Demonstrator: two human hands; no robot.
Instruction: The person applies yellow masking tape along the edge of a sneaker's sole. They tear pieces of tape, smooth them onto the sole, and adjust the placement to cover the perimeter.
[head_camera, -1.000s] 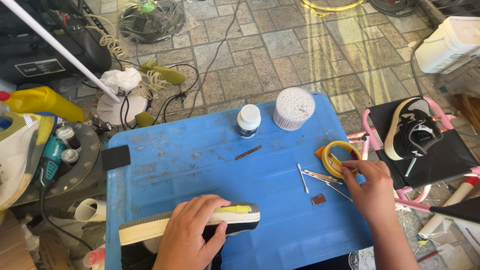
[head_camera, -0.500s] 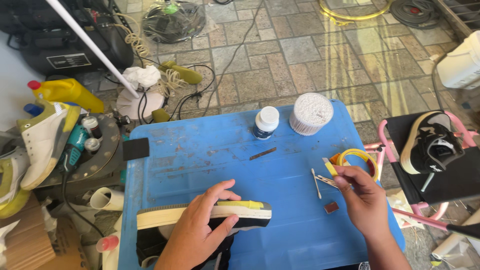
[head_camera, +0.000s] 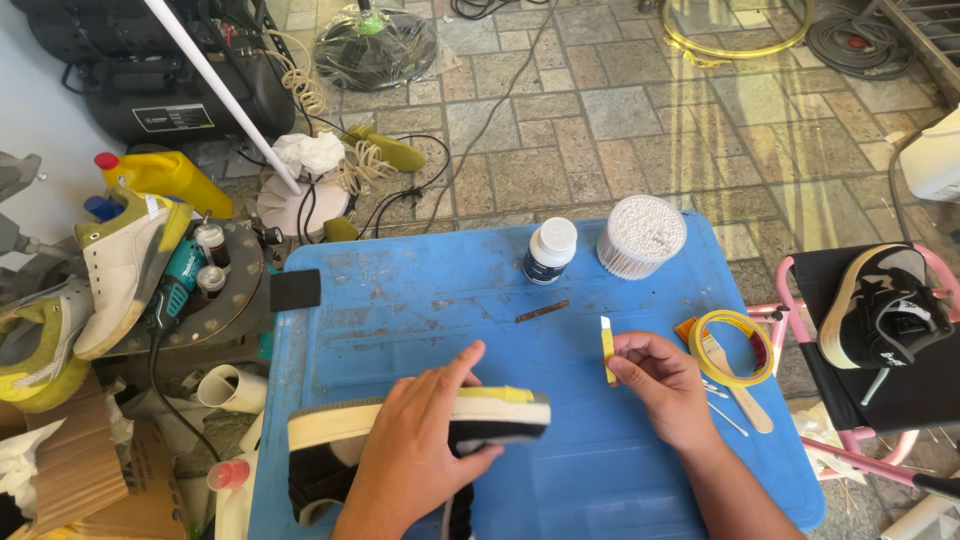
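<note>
On the near side of the blue bench (head_camera: 400, 300), your left hand (head_camera: 415, 455) presses flat, fingers spread, over a shoe (head_camera: 480, 415) lying sole-edge up. Your right hand (head_camera: 660, 385) pinches a small yellow knife (head_camera: 607, 350) just right of the shoe's toe, blade end up. The shoe is only pinned, not clamped, so it could likely roll if you lean in, and the blade sits close to your left fingertips. A bottle (head_camera: 550, 250) and swab tub (head_camera: 640, 235) stand far, tape roll (head_camera: 733, 348) to the right.
</note>
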